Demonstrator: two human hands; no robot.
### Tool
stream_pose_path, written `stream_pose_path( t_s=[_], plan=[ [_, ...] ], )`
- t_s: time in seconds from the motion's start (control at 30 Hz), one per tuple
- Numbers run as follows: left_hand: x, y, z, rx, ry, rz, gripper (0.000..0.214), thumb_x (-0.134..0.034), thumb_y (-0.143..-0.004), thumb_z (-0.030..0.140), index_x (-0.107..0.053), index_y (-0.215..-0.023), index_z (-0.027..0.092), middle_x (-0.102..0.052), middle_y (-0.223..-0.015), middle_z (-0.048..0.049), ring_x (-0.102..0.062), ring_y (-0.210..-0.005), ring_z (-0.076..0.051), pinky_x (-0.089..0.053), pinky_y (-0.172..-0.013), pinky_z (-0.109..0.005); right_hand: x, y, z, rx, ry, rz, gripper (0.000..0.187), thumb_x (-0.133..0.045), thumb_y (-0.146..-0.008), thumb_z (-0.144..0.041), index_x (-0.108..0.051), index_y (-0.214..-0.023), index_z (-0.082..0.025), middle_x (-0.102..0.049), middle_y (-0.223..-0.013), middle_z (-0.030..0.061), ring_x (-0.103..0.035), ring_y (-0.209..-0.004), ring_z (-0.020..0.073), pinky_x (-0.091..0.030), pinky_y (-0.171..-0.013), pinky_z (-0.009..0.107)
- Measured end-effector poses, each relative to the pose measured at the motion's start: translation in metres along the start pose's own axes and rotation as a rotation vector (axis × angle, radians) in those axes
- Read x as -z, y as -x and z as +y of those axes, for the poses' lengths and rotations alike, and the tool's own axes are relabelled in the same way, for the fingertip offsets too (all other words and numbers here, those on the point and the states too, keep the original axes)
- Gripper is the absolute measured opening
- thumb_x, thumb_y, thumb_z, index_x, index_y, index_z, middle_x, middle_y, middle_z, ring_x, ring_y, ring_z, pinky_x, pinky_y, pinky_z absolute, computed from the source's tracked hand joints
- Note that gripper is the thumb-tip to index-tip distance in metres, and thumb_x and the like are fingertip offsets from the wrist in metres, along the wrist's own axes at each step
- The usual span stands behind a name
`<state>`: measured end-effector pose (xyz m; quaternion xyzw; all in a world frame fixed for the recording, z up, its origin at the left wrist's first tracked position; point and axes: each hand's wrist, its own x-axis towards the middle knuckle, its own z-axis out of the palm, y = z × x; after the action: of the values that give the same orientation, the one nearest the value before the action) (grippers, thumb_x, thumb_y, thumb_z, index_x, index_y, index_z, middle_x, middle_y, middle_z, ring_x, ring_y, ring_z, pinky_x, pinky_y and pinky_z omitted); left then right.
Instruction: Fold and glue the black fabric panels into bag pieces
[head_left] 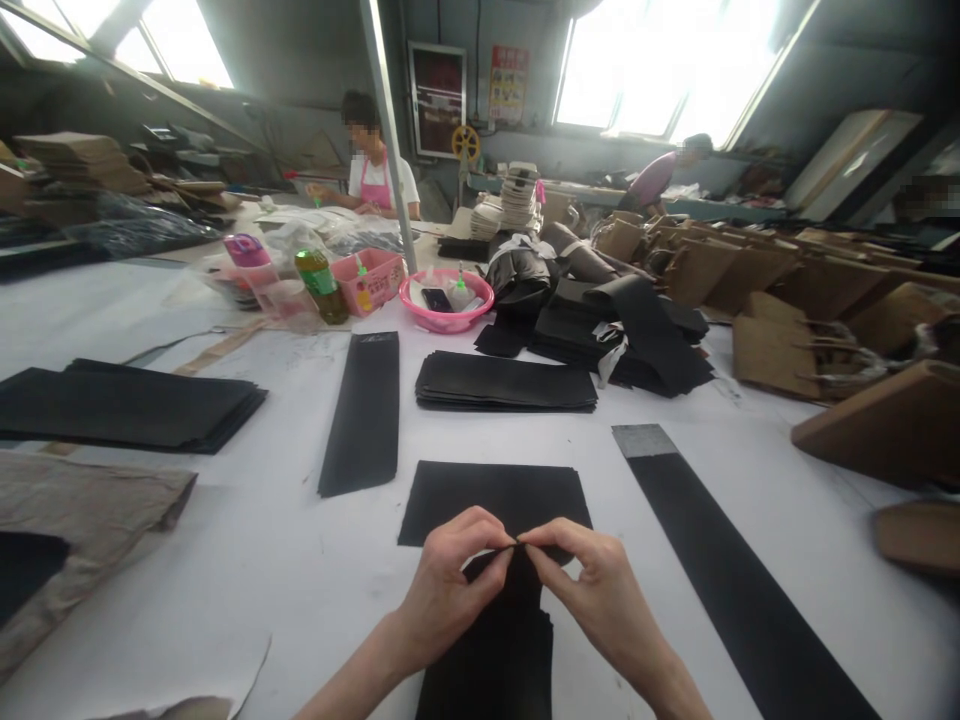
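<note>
The left hand (450,590) and right hand (600,595) both pinch shut on the thin black folded paper piece (499,640), which looks light, bendy, best held by its top edge.

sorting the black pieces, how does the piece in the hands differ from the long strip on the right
The folded black piece is pinched at its top edge by the left hand and right hand; the long strip lies flat, untouched. The strip has a grey end; the held piece shows none. Both are black.

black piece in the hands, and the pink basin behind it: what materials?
Black piece, pinched at its top edge by the left hand and right hand: likely matte paper or card; flat, creased. Pink basin: probably glossy moulded plastic; the rim shines.
</note>
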<state>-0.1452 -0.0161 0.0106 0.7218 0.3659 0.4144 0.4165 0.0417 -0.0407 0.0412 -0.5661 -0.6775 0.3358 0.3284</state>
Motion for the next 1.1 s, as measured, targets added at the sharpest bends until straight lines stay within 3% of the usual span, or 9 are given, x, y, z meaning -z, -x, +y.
stream_pose_path(
  t_s=[0.2, 0.3, 0.43, 0.57, 1.1],
  plan=[
    [-0.007, 0.016, 0.004, -0.048, 0.009, 0.011, 0.013, -0.054, -0.088, 0.01, -0.061, -0.091, 0.02, -0.061, -0.091, -0.0035, -0.059, -0.081, -0.014, -0.048, -0.072, -0.027, 0.019, 0.021, 0.02, -0.047, -0.03, 0.032, 0.016, -0.06, -0.086, -0.023, -0.069, -0.098, -0.028, -0.071, -0.094, -0.0017, -0.066, -0.089, 0.0172, -0.052, -0.082, 0.027],
    [-0.008, 0.024, 0.003, -0.186, -0.095, 0.01, 0.02, -0.056, -0.086, 0.006, -0.062, -0.099, 0.02, -0.061, -0.092, -0.005, -0.059, -0.084, -0.015, -0.049, -0.073, -0.028, 0.023, 0.031, 0.03, -0.056, -0.055, 0.041, 0.024, -0.064, -0.084, -0.022, -0.066, -0.106, -0.03, -0.068, -0.108, -0.0012, -0.062, -0.105, 0.0184, -0.048, -0.094, 0.03],
    [-0.01, 0.034, 0.004, -0.41, -0.251, -0.014, 0.028, -0.061, -0.082, 0.001, -0.062, -0.104, 0.018, -0.063, -0.09, -0.0062, -0.058, -0.087, -0.018, -0.051, -0.077, -0.033, 0.016, 0.045, 0.035, -0.043, -0.125, 0.086, 0.015, -0.064, -0.085, -0.021, -0.069, -0.097, -0.029, -0.068, -0.102, -0.0009, -0.063, -0.1, 0.0173, -0.05, -0.09, 0.028],
    [-0.012, 0.042, 0.008, -0.522, -0.327, -0.062, 0.026, -0.063, -0.081, 0.001, -0.062, -0.103, 0.016, -0.065, -0.089, -0.0063, -0.059, -0.091, -0.019, -0.052, -0.082, -0.037, 0.008, 0.057, 0.038, -0.034, -0.145, 0.166, 0.011, -0.061, -0.087, -0.019, -0.07, -0.088, -0.026, -0.069, -0.097, 0.0006, -0.064, -0.096, 0.0177, -0.05, -0.088, 0.03],
    [-0.018, 0.055, 0.011, -0.48, -0.374, -0.06, 0.02, -0.067, -0.081, 0.009, -0.063, -0.1, 0.014, -0.066, -0.089, -0.0073, -0.06, -0.094, -0.021, -0.054, -0.083, -0.037, 0.001, 0.072, 0.04, -0.018, -0.098, 0.206, 0.011, -0.06, -0.089, -0.019, -0.069, -0.091, -0.026, -0.069, -0.095, 0.0024, -0.065, -0.093, 0.0191, -0.052, -0.085, 0.033]
  ],
)
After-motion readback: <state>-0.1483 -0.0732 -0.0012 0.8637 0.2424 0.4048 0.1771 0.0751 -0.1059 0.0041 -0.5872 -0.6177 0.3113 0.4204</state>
